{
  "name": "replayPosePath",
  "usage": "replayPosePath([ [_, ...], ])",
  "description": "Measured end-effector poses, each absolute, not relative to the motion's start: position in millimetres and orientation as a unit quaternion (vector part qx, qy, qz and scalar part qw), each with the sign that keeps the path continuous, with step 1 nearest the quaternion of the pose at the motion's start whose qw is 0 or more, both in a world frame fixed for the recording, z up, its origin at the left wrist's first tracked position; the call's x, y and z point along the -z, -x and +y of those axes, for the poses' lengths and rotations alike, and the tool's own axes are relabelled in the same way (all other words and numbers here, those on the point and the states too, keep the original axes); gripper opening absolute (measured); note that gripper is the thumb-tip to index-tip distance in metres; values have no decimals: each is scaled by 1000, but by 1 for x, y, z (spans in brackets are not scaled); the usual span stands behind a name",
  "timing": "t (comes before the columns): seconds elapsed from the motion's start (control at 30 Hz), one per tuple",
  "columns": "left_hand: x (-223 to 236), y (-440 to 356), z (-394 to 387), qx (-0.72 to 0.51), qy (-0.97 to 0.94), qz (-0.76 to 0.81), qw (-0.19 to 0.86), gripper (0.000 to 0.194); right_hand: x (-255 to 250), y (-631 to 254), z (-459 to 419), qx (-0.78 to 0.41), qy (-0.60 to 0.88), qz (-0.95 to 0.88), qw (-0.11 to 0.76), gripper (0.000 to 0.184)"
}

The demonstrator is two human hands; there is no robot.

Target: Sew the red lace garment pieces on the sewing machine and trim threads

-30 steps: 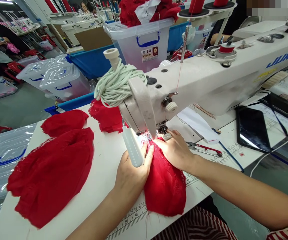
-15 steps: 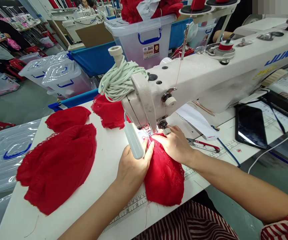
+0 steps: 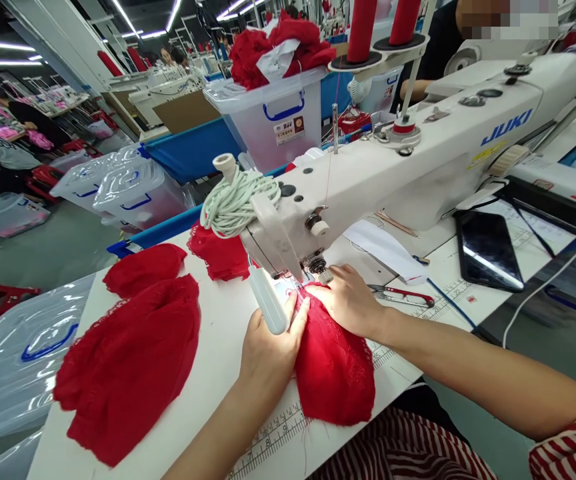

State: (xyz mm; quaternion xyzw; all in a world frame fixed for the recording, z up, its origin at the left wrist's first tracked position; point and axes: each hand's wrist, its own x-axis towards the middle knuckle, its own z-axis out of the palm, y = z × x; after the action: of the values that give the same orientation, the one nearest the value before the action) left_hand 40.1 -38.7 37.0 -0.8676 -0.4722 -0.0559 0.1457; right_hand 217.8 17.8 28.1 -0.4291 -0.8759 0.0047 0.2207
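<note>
A red lace piece (image 3: 335,370) lies on the white table (image 3: 218,333) under the needle of a white JUKI sewing machine (image 3: 393,167). My left hand (image 3: 271,350) rests flat on the piece's left edge, fingers stretched toward the needle, beside the machine's white lamp (image 3: 268,307). My right hand (image 3: 351,300) presses the lace down just right of the presser foot, fingers curled on the fabric. The needle itself is hidden by the machine head.
A stack of red lace pieces (image 3: 128,363) lies to the left, more red fabric (image 3: 218,253) behind the machine. Red-handled snips (image 3: 401,295) and a dark phone (image 3: 488,250) lie to the right. Clear plastic bins (image 3: 133,190) stand around. Other people work in the background.
My head has lifted, so the view shows more of the room. Both hands stay on the lace at the needle, nearly unmoved.
</note>
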Motion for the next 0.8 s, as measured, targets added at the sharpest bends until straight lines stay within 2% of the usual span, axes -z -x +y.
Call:
replayPosePath([
  [0.43, -43, -40, -40, 52, 881, -436, 179, 53, -26, -220, 16, 6, 415, -880, 230, 20],
  [0.8, -33, -41, -38, 104, 851, -505, 100, 54, -26, -218, 19, -4, 427, -872, 237, 21],
])
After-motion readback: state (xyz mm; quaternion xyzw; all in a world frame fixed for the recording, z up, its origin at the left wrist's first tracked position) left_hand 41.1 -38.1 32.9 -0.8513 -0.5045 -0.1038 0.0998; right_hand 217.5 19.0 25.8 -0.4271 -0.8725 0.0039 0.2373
